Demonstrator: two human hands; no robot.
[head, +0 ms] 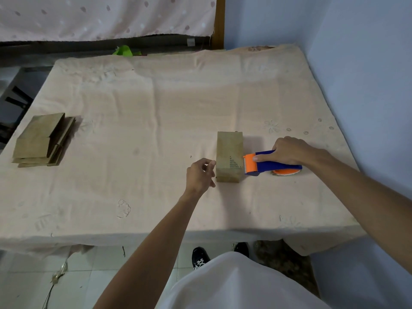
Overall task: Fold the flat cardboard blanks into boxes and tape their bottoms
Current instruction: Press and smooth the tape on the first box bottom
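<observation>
our right hand (pixel 287 152) clamps the blue-and-orange tape dispenser (pixel 267 167) at the brown cardboard box (pixel 229 152); left hand (pixel 199 175) loose, not bracing, so the box could skid

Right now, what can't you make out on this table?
Head view only.
Tape on the box: too faint to see.
Tape roll: mostly hidden under the dispenser gripped by the right hand.
Left hand fingers: touching the box or not, unclear.
Blank stack: count too small.

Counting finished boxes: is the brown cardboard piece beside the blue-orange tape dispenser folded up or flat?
Folded up: the brown cardboard box stands raised, with top and front faces showing.
</observation>
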